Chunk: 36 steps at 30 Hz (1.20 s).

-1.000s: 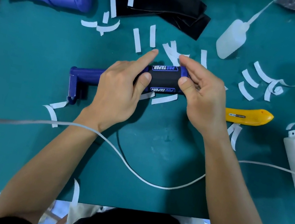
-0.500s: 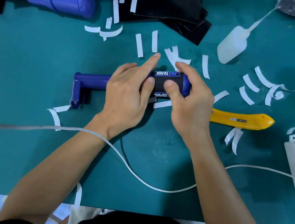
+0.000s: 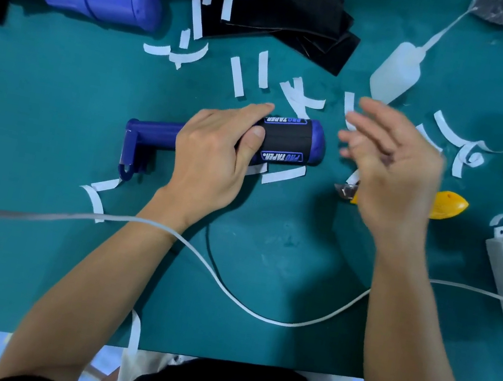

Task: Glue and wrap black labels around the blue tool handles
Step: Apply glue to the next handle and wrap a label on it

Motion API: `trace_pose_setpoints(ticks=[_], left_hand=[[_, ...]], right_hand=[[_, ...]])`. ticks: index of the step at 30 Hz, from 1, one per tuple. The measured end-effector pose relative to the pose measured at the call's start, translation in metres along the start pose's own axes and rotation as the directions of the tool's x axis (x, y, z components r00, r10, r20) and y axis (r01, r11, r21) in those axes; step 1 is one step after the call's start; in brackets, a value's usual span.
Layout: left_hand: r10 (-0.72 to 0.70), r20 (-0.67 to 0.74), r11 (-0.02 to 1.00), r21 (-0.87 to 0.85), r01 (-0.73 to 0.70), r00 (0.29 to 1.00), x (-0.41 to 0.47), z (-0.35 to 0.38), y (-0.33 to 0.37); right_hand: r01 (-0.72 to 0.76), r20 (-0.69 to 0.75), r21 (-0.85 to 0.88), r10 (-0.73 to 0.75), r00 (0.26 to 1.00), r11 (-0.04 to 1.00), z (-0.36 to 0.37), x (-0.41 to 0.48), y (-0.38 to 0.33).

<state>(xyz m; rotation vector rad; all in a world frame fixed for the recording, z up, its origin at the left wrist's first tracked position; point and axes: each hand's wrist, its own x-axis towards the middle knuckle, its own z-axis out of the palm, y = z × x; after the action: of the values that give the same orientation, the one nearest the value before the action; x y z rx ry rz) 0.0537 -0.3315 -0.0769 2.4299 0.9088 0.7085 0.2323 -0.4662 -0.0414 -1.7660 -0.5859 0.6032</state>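
The left hand (image 3: pixel 211 163) grips the blue tool handle (image 3: pixel 316 144) lying on the green mat (image 3: pixel 56 109), a black label (image 3: pixel 285 141) wrapped round its thick end. Just right of that handle the right hand (image 3: pixel 392 168) hovers — blurred, fingers spread, holding nothing. A glue bottle (image 3: pixel 397 71) lies beyond the handle.

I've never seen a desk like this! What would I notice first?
In the middle, a left hand grips a blue tool handle wrapped in a black label. The right hand hangs blurred and open just right of it. White paper strips lie scattered over the teal table.
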Motion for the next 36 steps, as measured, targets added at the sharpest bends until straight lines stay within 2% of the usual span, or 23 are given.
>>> trace_pose_setpoints(ticks=[3,5,6,8,11,14,18,20,23,25,28,32,36], left_hand=[[0.010,0.060,1.000,0.014,-0.011,0.998,0.005,-0.003,-0.003],[0.002,0.106,0.999,0.038,-0.006,0.994,0.007,-0.003,-0.003],[-0.004,0.129,0.998,0.061,-0.004,0.992,0.007,-0.003,-0.002],[-0.008,0.153,0.994,0.106,-0.009,0.988,0.006,-0.002,-0.001],[0.004,0.145,0.992,0.127,-0.022,0.989,0.008,-0.001,-0.001],[0.006,0.116,0.995,0.098,-0.017,0.993,0.008,-0.002,-0.001],[-0.011,0.046,0.999,0.031,0.010,0.999,0.001,0.000,0.003],[-0.002,0.008,0.999,0.037,0.001,1.000,0.000,0.001,0.003],[-0.004,-0.039,0.999,0.052,0.006,0.999,0.002,0.003,0.001],[-0.006,-0.049,0.999,0.053,0.008,0.999,0.002,0.004,0.000],[0.007,-0.058,0.998,0.063,-0.003,0.998,0.000,0.005,0.000],[0.025,-0.079,0.997,0.073,-0.019,0.997,0.001,0.006,0.001],[0.027,-0.080,0.997,0.077,-0.021,0.996,0.001,0.006,0.002]], right_hand=[[0.043,-0.189,-0.222,-0.087,0.978,0.974,-0.022,-0.001,-0.007],[0.017,-0.237,-0.398,-0.121,0.964,0.917,-0.039,-0.001,-0.006],[0.008,-0.213,-0.472,-0.122,0.969,0.882,-0.047,-0.004,-0.006],[0.042,-0.059,-0.606,-0.098,0.993,0.795,-0.062,-0.011,-0.005],[0.187,0.186,-0.779,-0.064,0.981,0.599,-0.074,-0.025,0.004],[0.220,0.213,-0.836,-0.071,0.974,0.502,-0.067,-0.030,0.014],[0.200,0.190,-0.870,-0.068,0.979,0.451,-0.055,-0.027,0.020],[0.196,0.169,-0.851,-0.099,0.981,0.488,-0.057,-0.026,0.021],[0.144,0.028,-0.718,-0.179,0.983,0.681,-0.057,-0.030,0.019],[0.158,-0.068,-0.627,-0.256,0.964,0.763,-0.051,-0.035,0.017],[0.235,-0.049,-0.617,-0.335,0.941,0.751,-0.035,-0.043,0.013],[0.223,0.058,-0.658,-0.246,0.968,0.720,-0.013,-0.048,0.007],[0.194,0.067,-0.658,-0.199,0.978,0.727,-0.001,-0.052,0.006]])
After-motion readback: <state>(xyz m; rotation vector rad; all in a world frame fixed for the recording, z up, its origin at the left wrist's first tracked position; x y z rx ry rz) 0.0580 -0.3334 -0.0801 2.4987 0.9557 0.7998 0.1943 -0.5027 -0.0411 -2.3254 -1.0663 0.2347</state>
